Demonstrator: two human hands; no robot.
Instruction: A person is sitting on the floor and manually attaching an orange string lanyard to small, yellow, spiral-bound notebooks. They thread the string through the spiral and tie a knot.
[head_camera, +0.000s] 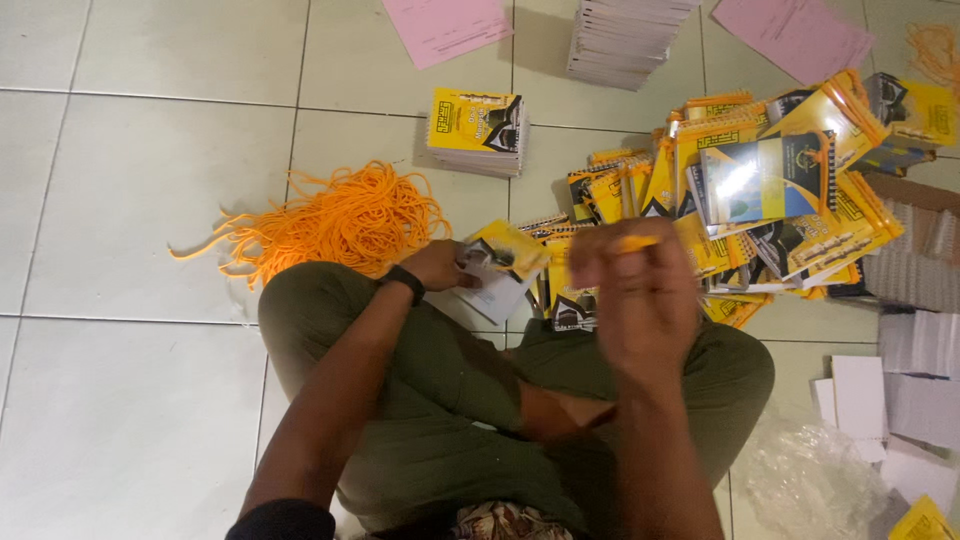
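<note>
I sit cross-legged on a tiled floor. My left hand (440, 266), with a dark band on the wrist, grips a small yellow booklet (503, 258) just above my knee. My right hand (635, 290) is raised nearer the camera and blurred; it pinches an orange cord (637, 242) between its fingertips. The cord end lies beside the booklet's right edge. A loose heap of the same yellow spiral-bound booklets (770, 200) spreads out beyond my right hand.
A tangle of orange cords (345, 220) lies at the left of my knee. A neat stack of yellow booklets (478, 130), a stack of white pads (620, 40), pink sheets (447, 25), white pads (915, 370) and clear plastic wrap (800, 480) surround me.
</note>
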